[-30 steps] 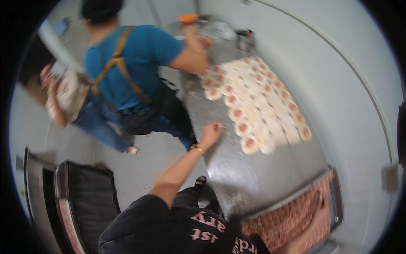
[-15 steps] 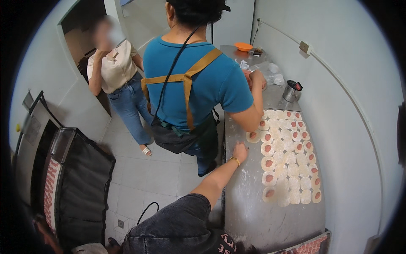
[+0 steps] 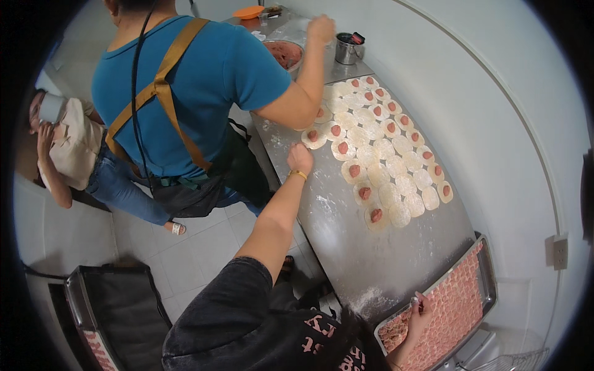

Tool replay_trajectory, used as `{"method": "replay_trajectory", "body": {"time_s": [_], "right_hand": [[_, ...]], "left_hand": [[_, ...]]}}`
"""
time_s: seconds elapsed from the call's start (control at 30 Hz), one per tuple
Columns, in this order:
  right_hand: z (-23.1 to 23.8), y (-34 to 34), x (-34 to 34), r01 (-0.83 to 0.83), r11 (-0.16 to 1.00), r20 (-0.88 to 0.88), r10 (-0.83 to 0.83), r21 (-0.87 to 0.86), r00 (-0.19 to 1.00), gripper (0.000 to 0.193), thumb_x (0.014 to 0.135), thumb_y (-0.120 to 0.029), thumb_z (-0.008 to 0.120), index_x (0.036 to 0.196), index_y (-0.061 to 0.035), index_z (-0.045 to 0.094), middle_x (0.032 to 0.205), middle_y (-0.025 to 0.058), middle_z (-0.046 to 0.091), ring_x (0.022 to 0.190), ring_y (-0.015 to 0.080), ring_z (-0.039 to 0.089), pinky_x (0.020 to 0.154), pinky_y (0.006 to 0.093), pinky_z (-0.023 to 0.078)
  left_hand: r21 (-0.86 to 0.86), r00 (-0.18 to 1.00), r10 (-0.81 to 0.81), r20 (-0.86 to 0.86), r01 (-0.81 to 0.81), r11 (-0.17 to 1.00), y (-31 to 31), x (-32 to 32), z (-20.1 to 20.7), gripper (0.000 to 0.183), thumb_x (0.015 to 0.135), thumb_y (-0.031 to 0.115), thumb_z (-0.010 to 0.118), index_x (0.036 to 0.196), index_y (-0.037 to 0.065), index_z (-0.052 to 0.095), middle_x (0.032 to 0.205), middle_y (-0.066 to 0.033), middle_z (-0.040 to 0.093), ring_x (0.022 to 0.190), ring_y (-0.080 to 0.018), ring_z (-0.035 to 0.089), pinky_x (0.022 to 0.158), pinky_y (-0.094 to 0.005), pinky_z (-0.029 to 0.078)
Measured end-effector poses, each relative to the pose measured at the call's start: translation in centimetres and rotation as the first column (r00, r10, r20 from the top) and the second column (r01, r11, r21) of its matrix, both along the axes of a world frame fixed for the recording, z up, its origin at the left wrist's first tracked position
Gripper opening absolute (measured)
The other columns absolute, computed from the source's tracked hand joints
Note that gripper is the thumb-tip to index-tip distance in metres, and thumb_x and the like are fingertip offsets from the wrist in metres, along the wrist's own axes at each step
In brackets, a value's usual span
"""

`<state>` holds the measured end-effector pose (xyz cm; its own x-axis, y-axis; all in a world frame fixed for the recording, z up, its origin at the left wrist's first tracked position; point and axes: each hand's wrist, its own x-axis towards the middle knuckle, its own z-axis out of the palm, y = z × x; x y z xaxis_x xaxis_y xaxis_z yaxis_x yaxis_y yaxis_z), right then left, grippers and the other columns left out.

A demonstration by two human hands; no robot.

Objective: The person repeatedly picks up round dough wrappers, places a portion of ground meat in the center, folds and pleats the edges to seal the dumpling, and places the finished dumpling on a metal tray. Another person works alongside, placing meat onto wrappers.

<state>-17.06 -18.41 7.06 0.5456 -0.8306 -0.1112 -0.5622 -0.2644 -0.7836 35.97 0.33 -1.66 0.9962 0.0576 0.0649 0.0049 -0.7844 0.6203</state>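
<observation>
My left hand (image 3: 300,158) is closed in a fist on the near-left edge of the metal table (image 3: 322,247), close to the outermost dough round (image 3: 314,137). Nothing shows sticking out of it. At the lower right, my right hand (image 3: 419,316) is over a metal tray (image 3: 489,272) covered with small pink pieces (image 3: 451,309). Its fingers are pinched together at the tips, and a small pale bit shows there, too small to name. Rows of flat dough rounds (image 3: 383,148) lie across the table; those along the outer rows carry a dab of pink filling (image 3: 354,170).
A co-worker in a blue shirt (image 3: 185,80) stands at the table's left side, one arm stretched over it. Beyond are a bowl of pink filling (image 3: 284,54), a metal pot (image 3: 348,49) and an orange bowl (image 3: 249,12). Another person (image 3: 80,142) stands left of a black-covered rack (image 3: 124,309).
My view has turned to the right, bringing my right hand and most of the tray into sight. The co-worker's hand has moved from the filling bowl out over the table. My left hand stays fisted.
</observation>
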Motion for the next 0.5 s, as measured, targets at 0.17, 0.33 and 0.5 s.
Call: {"method": "replay_trajectory", "body": {"time_s": [0.17,0.33,0.5], "right_hand": [[0.0,2.3,1.5,-0.019,0.999,0.064,0.021,-0.026,0.998,0.022,0.083,0.002,0.057,0.103,-0.0004,0.065,0.084,0.0036,0.061,0.071,0.0081,0.052,0.061,0.022,0.042],[-0.5,3.2,1.7,-0.079,0.995,0.05,0.082,-0.06,0.995,0.022,0.083,0.003,0.056,0.103,-0.0008,0.065,0.087,0.0049,0.062,0.074,0.0096,0.053,0.064,0.023,0.043],[-1.5,4.0,3.0,-0.12,0.992,0.054,0.121,-0.028,0.991,0.021,0.083,0.002,0.057,0.102,-0.0009,0.065,0.087,0.0058,0.062,0.076,0.0121,0.055,0.067,0.0237,0.045]], "left_hand": [[-0.128,0.988,0.135,0.076,-0.125,0.984,0.1,0.5,0.6,0.021,0.082,0.018,0.064,0.094,0.002,0.06,0.111,-0.0179,0.054,0.095,-0.0361,0.061,0.078,-0.044,0.051],[-0.04,1.0,0.015,-0.02,-0.016,0.999,0.4,2.0,0.6,0.023,0.08,0.02,0.065,0.093,0.001,0.061,0.109,-0.0192,0.055,0.093,-0.0363,0.062,0.079,-0.0435,0.051],[-0.254,0.999,0.032,-0.018,-0.035,0.967,0.5,3.1,-1.0,0.021,0.08,0.017,0.062,0.092,0.0,0.059,0.1,-0.0173,0.059,0.091,-0.0316,0.063,0.079,-0.0423,0.051]]}}
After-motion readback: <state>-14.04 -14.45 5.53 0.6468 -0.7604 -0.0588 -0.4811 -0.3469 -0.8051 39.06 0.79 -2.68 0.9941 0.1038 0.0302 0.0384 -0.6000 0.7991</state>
